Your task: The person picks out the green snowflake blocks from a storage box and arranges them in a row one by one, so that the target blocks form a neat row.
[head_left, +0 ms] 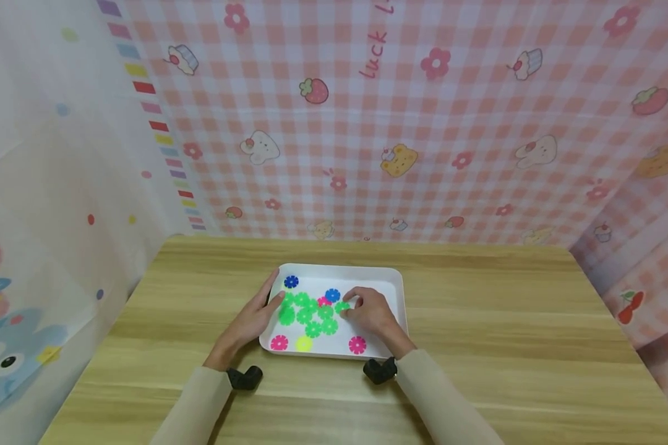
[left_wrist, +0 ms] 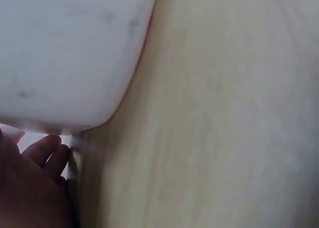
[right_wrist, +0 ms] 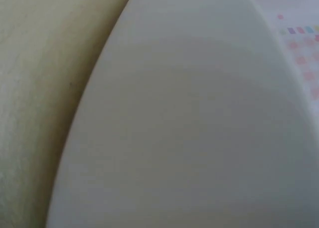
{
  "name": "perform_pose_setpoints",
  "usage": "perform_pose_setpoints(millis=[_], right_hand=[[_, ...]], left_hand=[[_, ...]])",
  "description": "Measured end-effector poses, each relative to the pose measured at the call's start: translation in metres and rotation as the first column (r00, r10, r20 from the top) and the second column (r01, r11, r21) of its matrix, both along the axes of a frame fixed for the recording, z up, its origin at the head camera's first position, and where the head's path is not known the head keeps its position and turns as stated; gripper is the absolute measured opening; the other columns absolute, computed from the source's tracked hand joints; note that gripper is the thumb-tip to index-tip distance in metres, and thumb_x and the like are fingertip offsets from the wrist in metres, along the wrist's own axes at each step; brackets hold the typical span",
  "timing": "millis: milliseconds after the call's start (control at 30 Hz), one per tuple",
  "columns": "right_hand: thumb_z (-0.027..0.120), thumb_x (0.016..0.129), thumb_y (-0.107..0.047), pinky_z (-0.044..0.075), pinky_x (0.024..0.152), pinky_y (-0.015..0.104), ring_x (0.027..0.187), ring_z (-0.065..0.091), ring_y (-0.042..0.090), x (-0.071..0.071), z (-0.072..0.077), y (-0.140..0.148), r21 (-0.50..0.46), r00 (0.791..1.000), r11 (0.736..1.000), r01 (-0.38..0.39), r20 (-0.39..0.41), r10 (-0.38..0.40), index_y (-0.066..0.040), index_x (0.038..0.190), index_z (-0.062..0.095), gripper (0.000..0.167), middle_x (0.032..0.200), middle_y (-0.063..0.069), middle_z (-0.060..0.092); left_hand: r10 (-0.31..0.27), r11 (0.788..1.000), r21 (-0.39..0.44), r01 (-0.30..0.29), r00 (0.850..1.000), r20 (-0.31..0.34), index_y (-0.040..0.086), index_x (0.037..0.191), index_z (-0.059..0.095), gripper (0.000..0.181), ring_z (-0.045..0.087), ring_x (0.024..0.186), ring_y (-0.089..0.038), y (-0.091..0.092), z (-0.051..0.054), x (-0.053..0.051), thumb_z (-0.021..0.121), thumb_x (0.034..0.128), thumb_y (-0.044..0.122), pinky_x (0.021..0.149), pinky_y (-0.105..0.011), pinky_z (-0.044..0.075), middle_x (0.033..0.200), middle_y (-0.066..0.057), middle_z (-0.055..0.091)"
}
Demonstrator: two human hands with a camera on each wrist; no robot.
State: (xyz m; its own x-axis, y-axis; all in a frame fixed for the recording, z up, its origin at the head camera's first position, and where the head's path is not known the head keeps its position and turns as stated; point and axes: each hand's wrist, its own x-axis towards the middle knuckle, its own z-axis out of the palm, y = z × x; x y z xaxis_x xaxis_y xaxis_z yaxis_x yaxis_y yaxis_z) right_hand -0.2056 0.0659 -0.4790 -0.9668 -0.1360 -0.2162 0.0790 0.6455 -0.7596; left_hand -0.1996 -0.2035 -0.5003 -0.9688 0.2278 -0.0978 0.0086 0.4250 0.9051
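A white tray holds several notched discs, mostly green ones in a cluster left of centre. The left hand grips the tray's left side, its thumb over the rim and the other fingers outside. In the left wrist view, part of the left hand shows at lower left, beside a white surface. Over the tray's right half, the right hand pinches a green disc between thumb and index finger, at the cluster's right end. The right wrist view shows no fingers.
A dark blue disc lies at the tray's back left, and a lighter blue one behind the cluster. Pink, yellow and another pink disc lie along the front. The wooden table meets patterned cloth behind.
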Motion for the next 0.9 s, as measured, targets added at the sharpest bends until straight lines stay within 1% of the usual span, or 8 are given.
perform_pose_setpoints(millis=[167,367,533,633,733,900], right_hand=[[0.079,0.085,-0.016,0.037,0.061,0.028,0.072,0.048,0.020,-0.0011,-0.0012,0.0004,-0.008,1.000,1.000,0.005,-0.011,-0.005,-0.012,0.102,0.072,0.019,0.077,0.006,0.053],[0.080,0.083,-0.014,0.038,0.061,0.028,0.072,0.047,0.019,-0.0011,0.0002,0.0004,-0.016,1.000,1.000,-0.001,-0.005,0.001,-0.009,0.100,0.069,0.021,0.079,0.006,0.053],[0.080,0.083,-0.014,0.038,0.063,0.028,0.075,0.047,0.019,-0.0017,-0.0009,0.0004,-0.010,1.000,1.000,-0.011,0.007,0.011,-0.009,0.100,0.065,0.024,0.083,0.006,0.052],[0.080,0.083,-0.012,0.039,0.066,0.029,0.078,0.048,0.019,-0.0017,-0.0026,0.0008,-0.008,0.999,0.999,-0.033,-0.016,0.033,-0.009,0.100,0.063,0.025,0.086,0.005,0.053],[0.080,0.082,-0.009,0.041,0.070,0.030,0.079,0.049,0.019,-0.0020,-0.0043,0.0014,-0.015,0.997,0.999,-0.049,-0.057,0.048,-0.009,0.100,0.062,0.025,0.087,0.005,0.055],[0.077,0.082,-0.005,0.043,0.075,0.032,0.081,0.052,0.019,-0.0040,-0.0046,0.0019,-0.058,0.994,0.997,-0.052,-0.103,0.046,-0.009,0.100,0.061,0.024,0.087,0.004,0.058]], left_hand=[[0.009,1.000,-0.006,-0.009,1.000,0.008,0.031,0.161,0.007,0.063,0.000,0.153,-0.021,0.0015,0.0000,-0.0012,0.038,0.1069,0.041,0.124,-0.050,0.003,0.167,0.005,0.004],[0.023,1.000,-0.021,-0.023,0.999,0.022,0.035,0.160,0.008,0.063,0.001,0.154,-0.021,0.0012,0.0002,0.0004,0.039,0.1061,0.044,0.124,-0.050,0.003,0.167,0.005,0.005],[0.018,0.999,-0.029,-0.017,0.999,0.028,0.033,0.160,0.007,0.065,0.001,0.154,-0.022,0.0013,-0.0008,0.0022,0.040,0.1055,0.045,0.124,-0.050,0.004,0.167,0.004,0.004],[0.021,0.999,-0.037,-0.020,0.999,0.037,0.035,0.160,0.007,0.066,0.001,0.154,-0.021,0.0013,-0.0017,0.0029,0.041,0.1046,0.047,0.124,-0.050,0.004,0.167,0.005,0.005],[0.018,0.999,-0.037,-0.017,0.999,0.034,0.035,0.160,0.007,0.067,0.001,0.154,-0.022,0.0015,-0.0019,0.0022,0.041,0.1041,0.049,0.124,-0.050,0.004,0.167,0.004,0.005],[0.021,0.999,-0.032,-0.020,1.000,0.022,0.033,0.160,0.007,0.066,0.002,0.153,-0.022,0.0008,0.0001,-0.0006,0.041,0.1049,0.047,0.124,-0.050,0.004,0.167,0.004,0.006]])
